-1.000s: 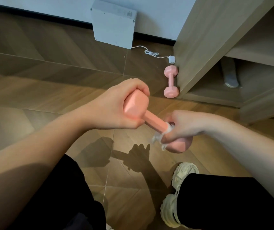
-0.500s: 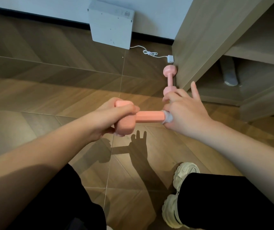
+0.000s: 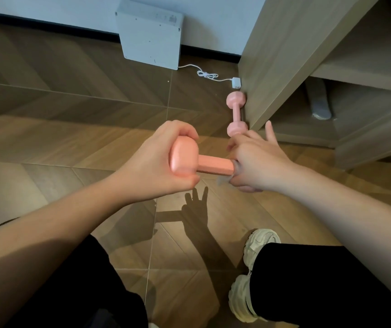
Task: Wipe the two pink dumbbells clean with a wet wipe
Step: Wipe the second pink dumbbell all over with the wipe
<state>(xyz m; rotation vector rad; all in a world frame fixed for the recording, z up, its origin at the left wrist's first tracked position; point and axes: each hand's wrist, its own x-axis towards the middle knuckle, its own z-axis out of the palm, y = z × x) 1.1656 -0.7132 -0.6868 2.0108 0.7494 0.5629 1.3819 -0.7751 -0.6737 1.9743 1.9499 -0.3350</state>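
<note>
Nearest: black trousers and pale shoes on the wood floor; person looks to be crouching.

Just above the knees, both hands carry the held dumbbell in the air, well off the floor. Left hand grips the left head, fingers and thumb curled round it. Right hand cups the right head through the wet wipe. Most fingers are wrapped over it, one finger sticks out straight, and only a corner of wipe peeks out below. That head itself is hidden.

Long axis runs left to right across the view, approx level, dipping slightly twd the right. The bare handle shows between the hands.

Step, I'd say: rubbing the right head of dumbbell no. 1. Next prob. needs a twist of wipe or weight to cover the whole head, then a pass along the handle. After that, a grip swap so the left-held head gets done too.

Farther off, the floor dumbbell lies flat, touching the cabinet side, axis pointing away from the person. Can't tell if it's been wiped.

Beyond it are a white plug w/ cable, then a grey box at the wall.
</note>
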